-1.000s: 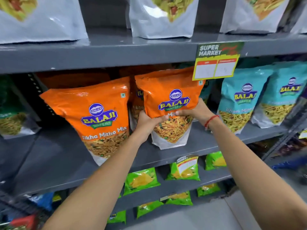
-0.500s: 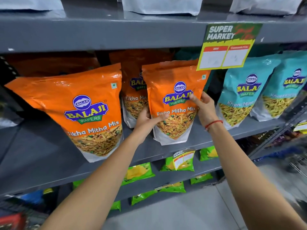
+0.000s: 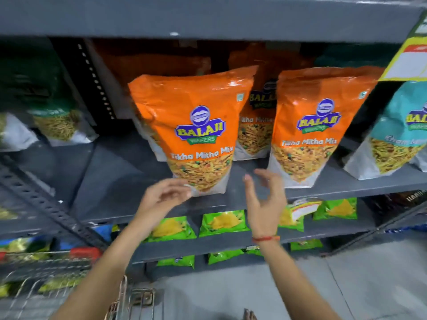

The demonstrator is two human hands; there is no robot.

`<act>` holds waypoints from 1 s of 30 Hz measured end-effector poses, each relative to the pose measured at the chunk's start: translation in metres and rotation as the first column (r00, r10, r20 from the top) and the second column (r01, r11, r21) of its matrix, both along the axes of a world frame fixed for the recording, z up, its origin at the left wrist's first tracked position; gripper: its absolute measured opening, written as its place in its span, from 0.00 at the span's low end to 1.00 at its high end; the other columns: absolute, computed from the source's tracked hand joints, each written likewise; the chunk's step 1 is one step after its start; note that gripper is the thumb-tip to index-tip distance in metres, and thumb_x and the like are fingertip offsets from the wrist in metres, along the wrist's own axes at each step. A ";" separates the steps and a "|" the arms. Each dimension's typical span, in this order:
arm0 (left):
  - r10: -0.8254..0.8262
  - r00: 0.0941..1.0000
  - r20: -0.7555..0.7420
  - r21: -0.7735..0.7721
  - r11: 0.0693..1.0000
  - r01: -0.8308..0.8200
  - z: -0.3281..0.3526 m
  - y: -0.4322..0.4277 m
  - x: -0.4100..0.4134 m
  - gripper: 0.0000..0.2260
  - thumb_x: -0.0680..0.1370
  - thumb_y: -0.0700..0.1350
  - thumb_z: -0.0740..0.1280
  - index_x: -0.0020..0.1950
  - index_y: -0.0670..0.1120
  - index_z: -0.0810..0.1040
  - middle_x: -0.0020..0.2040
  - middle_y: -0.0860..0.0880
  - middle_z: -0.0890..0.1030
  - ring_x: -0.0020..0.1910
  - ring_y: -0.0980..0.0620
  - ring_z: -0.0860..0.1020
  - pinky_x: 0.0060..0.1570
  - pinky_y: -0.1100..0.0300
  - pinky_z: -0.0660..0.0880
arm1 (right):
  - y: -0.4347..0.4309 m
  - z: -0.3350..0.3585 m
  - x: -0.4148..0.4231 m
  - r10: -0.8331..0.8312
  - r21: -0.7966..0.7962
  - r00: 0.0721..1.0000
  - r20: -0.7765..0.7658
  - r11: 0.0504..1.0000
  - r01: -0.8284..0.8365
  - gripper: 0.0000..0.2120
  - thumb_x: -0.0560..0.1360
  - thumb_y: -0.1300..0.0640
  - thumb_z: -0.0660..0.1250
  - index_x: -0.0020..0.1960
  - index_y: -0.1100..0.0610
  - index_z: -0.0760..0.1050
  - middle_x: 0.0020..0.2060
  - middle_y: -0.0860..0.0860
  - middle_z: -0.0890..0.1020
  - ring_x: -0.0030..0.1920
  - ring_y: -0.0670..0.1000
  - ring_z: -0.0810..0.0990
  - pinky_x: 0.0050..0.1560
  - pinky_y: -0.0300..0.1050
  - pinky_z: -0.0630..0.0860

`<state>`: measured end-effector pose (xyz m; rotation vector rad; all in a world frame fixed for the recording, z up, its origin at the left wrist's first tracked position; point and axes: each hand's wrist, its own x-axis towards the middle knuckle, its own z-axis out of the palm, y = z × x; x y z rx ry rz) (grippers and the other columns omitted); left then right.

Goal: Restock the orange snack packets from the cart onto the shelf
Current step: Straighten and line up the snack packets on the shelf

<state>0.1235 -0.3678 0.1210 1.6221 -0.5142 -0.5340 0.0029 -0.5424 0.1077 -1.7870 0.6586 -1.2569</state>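
Observation:
Two orange snack packets stand upright at the front of the grey shelf [image 3: 231,199]: a left orange packet [image 3: 196,125] and a right orange packet [image 3: 316,121]. A third orange packet [image 3: 256,125] shows between them, further back. My left hand [image 3: 161,197] hovers just below the left packet's bottom corner, fingers loosely curled and holding nothing. My right hand [image 3: 265,202], with a red thread at the wrist, is open in front of the shelf edge between the two front packets. Neither hand touches a packet. The wire cart [image 3: 57,273] sits at the lower left.
Teal packets [image 3: 399,135] stand to the right on the same shelf, green-and-white packets [image 3: 57,121] to the left. Small green packets [image 3: 221,222] lie on lower shelves. A yellow price tag [image 3: 411,56] hangs from the shelf above. A slotted upright [image 3: 94,79] divides the bays.
Both hands have let go of the right orange packet and drawn back and down from the shelf. The view has swung left, bringing the cart into sight.

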 end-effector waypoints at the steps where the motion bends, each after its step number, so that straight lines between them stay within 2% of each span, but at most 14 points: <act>1: 0.095 0.995 0.022 -0.026 0.995 -0.094 -0.003 0.016 0.010 0.10 0.71 0.34 0.69 0.51 0.44 0.79 0.37 0.57 0.86 0.40 0.62 0.82 0.40 0.71 0.76 | 0.019 -0.005 0.005 0.054 -0.008 0.998 -0.034 0.998 -0.054 0.09 0.73 0.53 0.67 0.49 0.57 0.76 0.45 0.53 0.78 0.48 0.53 0.76 0.51 0.50 0.74; 3: 0.286 0.957 0.053 -0.078 0.956 -0.281 -0.008 0.044 0.034 0.08 0.73 0.36 0.68 0.49 0.48 0.79 0.37 0.56 0.85 0.41 0.61 0.81 0.39 0.71 0.75 | 0.061 -0.015 0.020 0.187 -0.037 0.977 -0.104 0.981 -0.192 0.09 0.73 0.53 0.66 0.50 0.58 0.76 0.46 0.53 0.78 0.50 0.51 0.76 0.52 0.45 0.73; 6: 0.441 0.893 0.089 -0.081 0.897 -0.434 -0.027 0.062 0.077 0.08 0.76 0.40 0.65 0.54 0.47 0.77 0.47 0.49 0.82 0.46 0.61 0.78 0.46 0.67 0.75 | 0.112 -0.029 0.049 0.374 -0.052 0.898 -0.232 0.917 -0.395 0.10 0.75 0.51 0.64 0.53 0.56 0.75 0.49 0.52 0.79 0.54 0.48 0.74 0.56 0.38 0.69; 8: 0.442 0.875 0.197 0.001 0.892 -0.451 -0.039 0.057 0.101 0.11 0.78 0.43 0.63 0.60 0.45 0.75 0.53 0.45 0.80 0.49 0.65 0.77 0.52 0.64 0.72 | 0.133 -0.036 0.070 0.456 -0.034 0.822 -0.340 0.868 -0.495 0.14 0.76 0.50 0.61 0.58 0.55 0.73 0.55 0.53 0.77 0.59 0.48 0.72 0.61 0.36 0.65; 11: 0.387 0.867 0.313 0.083 0.899 -0.431 -0.048 0.042 0.134 0.16 0.79 0.43 0.61 0.65 0.40 0.72 0.61 0.41 0.78 0.58 0.53 0.75 0.52 0.71 0.66 | 0.148 -0.045 0.111 0.490 -0.020 0.726 -0.483 0.822 -0.568 0.23 0.78 0.50 0.57 0.69 0.59 0.65 0.68 0.56 0.70 0.70 0.53 0.64 0.71 0.38 0.56; 13: 0.346 0.881 0.322 0.112 0.910 -0.398 -0.051 0.028 0.154 0.17 0.79 0.42 0.60 0.67 0.40 0.71 0.65 0.41 0.76 0.64 0.48 0.74 0.57 0.69 0.66 | 0.146 -0.049 0.135 0.461 0.003 0.696 -0.550 0.835 -0.550 0.25 0.79 0.55 0.56 0.73 0.60 0.57 0.74 0.56 0.61 0.75 0.54 0.57 0.73 0.39 0.51; 16: 0.258 0.908 0.331 0.150 0.935 -0.321 -0.049 0.009 0.175 0.16 0.79 0.40 0.60 0.67 0.40 0.71 0.66 0.41 0.75 0.66 0.46 0.72 0.64 0.60 0.66 | 0.136 -0.050 0.157 0.403 0.027 0.707 -0.581 0.878 -0.479 0.27 0.79 0.60 0.56 0.74 0.62 0.52 0.76 0.57 0.55 0.77 0.54 0.52 0.74 0.39 0.48; 19: 0.183 0.915 0.360 0.153 0.956 -0.251 -0.050 -0.008 0.182 0.13 0.78 0.40 0.61 0.61 0.37 0.75 0.60 0.39 0.79 0.60 0.43 0.77 0.57 0.61 0.69 | 0.132 -0.047 0.166 0.374 0.070 0.748 -0.548 0.912 -0.405 0.30 0.77 0.60 0.58 0.75 0.64 0.48 0.76 0.59 0.52 0.77 0.55 0.49 0.75 0.41 0.45; 23: 0.205 0.920 0.334 0.128 0.957 -0.260 -0.055 -0.015 0.183 0.08 0.77 0.41 0.63 0.52 0.37 0.76 0.50 0.39 0.82 0.51 0.41 0.80 0.51 0.54 0.74 | 0.130 -0.044 0.172 0.300 0.079 0.788 -0.538 0.948 -0.308 0.34 0.74 0.50 0.53 0.75 0.64 0.46 0.76 0.60 0.50 0.77 0.56 0.46 0.76 0.44 0.43; 27: 0.180 0.915 0.362 0.163 0.954 -0.253 -0.052 -0.011 0.187 0.07 0.78 0.41 0.62 0.50 0.37 0.74 0.48 0.38 0.81 0.49 0.41 0.79 0.48 0.54 0.72 | 0.129 -0.043 0.173 0.304 0.092 0.808 -0.505 0.950 -0.300 0.35 0.73 0.49 0.53 0.75 0.62 0.47 0.76 0.59 0.50 0.77 0.55 0.47 0.77 0.46 0.45; 30: 0.244 0.898 0.366 0.200 0.922 -0.331 -0.053 -0.003 0.189 0.07 0.78 0.39 0.60 0.51 0.36 0.73 0.50 0.36 0.80 0.50 0.40 0.78 0.48 0.53 0.71 | 0.131 -0.047 0.173 0.341 0.084 0.782 -0.522 0.933 -0.351 0.35 0.75 0.49 0.54 0.75 0.61 0.46 0.77 0.58 0.50 0.77 0.54 0.47 0.77 0.46 0.46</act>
